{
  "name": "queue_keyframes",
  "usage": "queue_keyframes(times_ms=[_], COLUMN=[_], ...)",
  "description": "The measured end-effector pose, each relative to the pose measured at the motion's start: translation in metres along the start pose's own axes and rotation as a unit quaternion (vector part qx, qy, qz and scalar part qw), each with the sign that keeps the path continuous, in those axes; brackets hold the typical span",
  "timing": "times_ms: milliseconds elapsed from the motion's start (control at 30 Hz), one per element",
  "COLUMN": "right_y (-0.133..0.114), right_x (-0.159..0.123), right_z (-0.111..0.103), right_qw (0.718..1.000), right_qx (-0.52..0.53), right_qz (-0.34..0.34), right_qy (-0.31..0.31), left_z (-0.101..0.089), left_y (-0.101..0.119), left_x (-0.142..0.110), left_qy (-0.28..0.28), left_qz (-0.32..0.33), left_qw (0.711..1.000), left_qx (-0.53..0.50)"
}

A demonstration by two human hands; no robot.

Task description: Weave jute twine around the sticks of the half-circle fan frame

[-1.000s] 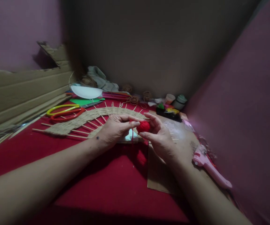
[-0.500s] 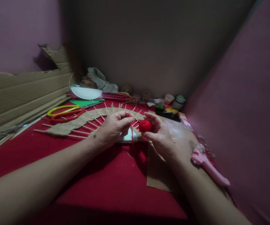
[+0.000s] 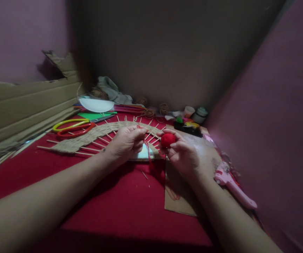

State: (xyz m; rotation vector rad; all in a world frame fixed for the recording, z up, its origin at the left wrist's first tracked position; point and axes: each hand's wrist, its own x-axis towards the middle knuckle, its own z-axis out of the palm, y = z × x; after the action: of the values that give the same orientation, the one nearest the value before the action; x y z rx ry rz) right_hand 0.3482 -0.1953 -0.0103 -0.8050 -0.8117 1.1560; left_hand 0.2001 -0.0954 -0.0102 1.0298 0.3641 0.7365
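My left hand [image 3: 129, 140] is closed in a pinch on a strand of red yarn [image 3: 147, 144]. A small tangle of the yarn sticks up above the fingertips, and loose strands hang below them. In my right hand [image 3: 184, 154] lies a small ball of red yarn [image 3: 168, 140], held by curled fingers. Behind and below both hands rests a fan-shaped piece of woven twine on thin sticks [image 3: 109, 127], with a pale mirror-like piece [image 3: 144, 153] at its centre. My hands cover part of it.
Scissors with yellow and red handles [image 3: 73, 128] lie at the left, near a white half disc [image 3: 96, 104]. A pink glue gun [image 3: 234, 186] is on the right, beside brown cardboard [image 3: 179, 196]. Twine balls [image 3: 164, 108] and a cup [image 3: 189, 111] stand along the back.
The red ball has shifted slightly right and turned in my right hand. My left hand has moved a little left. A loop of red yarn now shows over the cardboard.
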Motion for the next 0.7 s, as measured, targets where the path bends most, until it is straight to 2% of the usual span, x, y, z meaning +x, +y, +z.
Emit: queue_keyframes(times_ms=[133, 267, 400, 567, 633, 700], right_y=[-0.006, -0.010, -0.016, -0.036, -0.044, -0.048], right_x=[0.003, 0.007, 0.011, 0.039, 0.057, 0.072], right_z=[-0.006, -0.014, -0.022, -0.038, -0.042, -0.042], right_qw=[0.995, 0.985, 0.967, 0.947, 0.950, 0.957], right_qx=[0.090, 0.149, 0.184, 0.137, 0.108, 0.026], right_qz=[0.040, 0.058, 0.076, 0.067, 0.058, 0.030], right_qy=[0.006, 0.070, 0.160, 0.281, 0.288, 0.288], left_z=[0.002, 0.003, 0.001, -0.001, -0.002, -0.004], left_y=[0.006, 0.010, 0.012, 0.014, 0.013, 0.012], left_x=[-0.002, -0.002, -0.002, -0.001, 0.000, 0.001], left_qy=[0.016, 0.033, 0.024, 0.010, 0.014, 0.020], left_qz=[-0.012, -0.014, -0.013, -0.015, -0.013, -0.008], left_qw=[1.000, 0.999, 0.999, 0.998, 0.998, 0.998], left_qx=[-0.007, -0.020, -0.035, -0.055, -0.059, -0.059])
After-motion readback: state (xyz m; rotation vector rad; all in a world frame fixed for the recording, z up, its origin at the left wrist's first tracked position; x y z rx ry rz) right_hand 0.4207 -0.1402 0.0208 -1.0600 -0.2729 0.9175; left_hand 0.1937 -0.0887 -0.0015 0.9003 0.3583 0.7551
